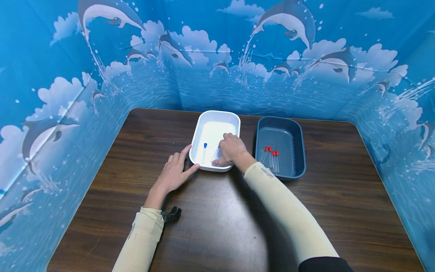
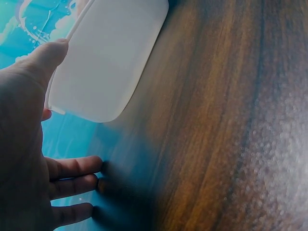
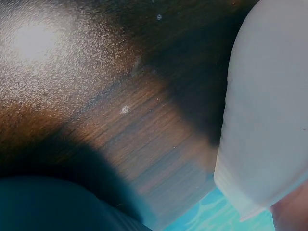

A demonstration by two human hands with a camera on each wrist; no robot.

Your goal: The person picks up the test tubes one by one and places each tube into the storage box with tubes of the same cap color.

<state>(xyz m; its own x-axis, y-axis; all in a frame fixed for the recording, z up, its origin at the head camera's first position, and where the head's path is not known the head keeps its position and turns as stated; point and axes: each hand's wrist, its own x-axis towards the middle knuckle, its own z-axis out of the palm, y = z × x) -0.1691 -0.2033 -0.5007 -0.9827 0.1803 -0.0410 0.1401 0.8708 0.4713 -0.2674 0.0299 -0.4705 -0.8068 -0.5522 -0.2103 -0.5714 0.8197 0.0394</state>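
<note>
A white tray point(image 1: 215, 169) stands at the middle back of the table. In it lies a clear tube with a blue cap point(image 1: 205, 145). My right hand point(image 1: 232, 150) reaches into the tray with curled fingers, at a second blue-capped tube point(image 1: 215, 153); it seems to pinch this tube, though the hand hides part of it. My left hand point(image 1: 174, 172) touches the tray's near left corner with thumb and index finger. In the left wrist view, the left thumb point(image 2: 50, 55) lies on the tray's rim while the other fingers extend over the table.
To the right stands a dark grey tray point(image 1: 299, 151) with several red-capped tubes point(image 1: 273, 160) near its left side. Both trays are on a brown wood-grain table point(image 1: 217, 226). Behind hangs a blue dolphin-print curtain point(image 1: 210, 87). A pale sleeve point(image 3: 269, 96) shows in the right wrist view.
</note>
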